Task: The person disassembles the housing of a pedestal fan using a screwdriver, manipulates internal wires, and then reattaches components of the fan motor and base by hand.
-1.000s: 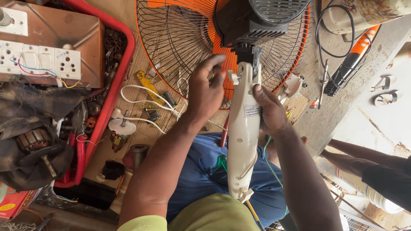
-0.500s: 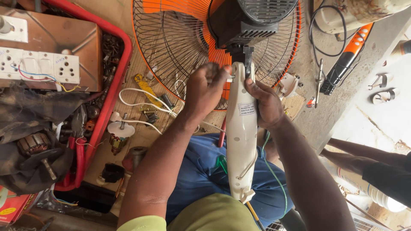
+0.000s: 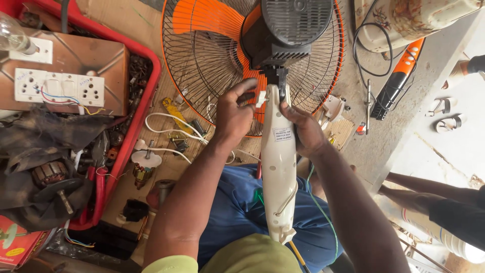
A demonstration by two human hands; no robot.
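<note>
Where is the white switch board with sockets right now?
In the head view the white switch board is at the far left, fixed to a brown box inside the red tray, beside a light bulb, away from both hands.

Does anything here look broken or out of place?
Yes. The fan lies face down with its white neck piece off any stand, both hands at the joint. A bare motor rotor sits in the cluttered red tray.

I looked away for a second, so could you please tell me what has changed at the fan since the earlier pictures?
Little: the left hand shifted its fingers at the joint where the cream fan neck meets the black motor housing, now pinching a small white part there. The right hand kept its grip on the neck; the orange fan grille stayed put.
</note>
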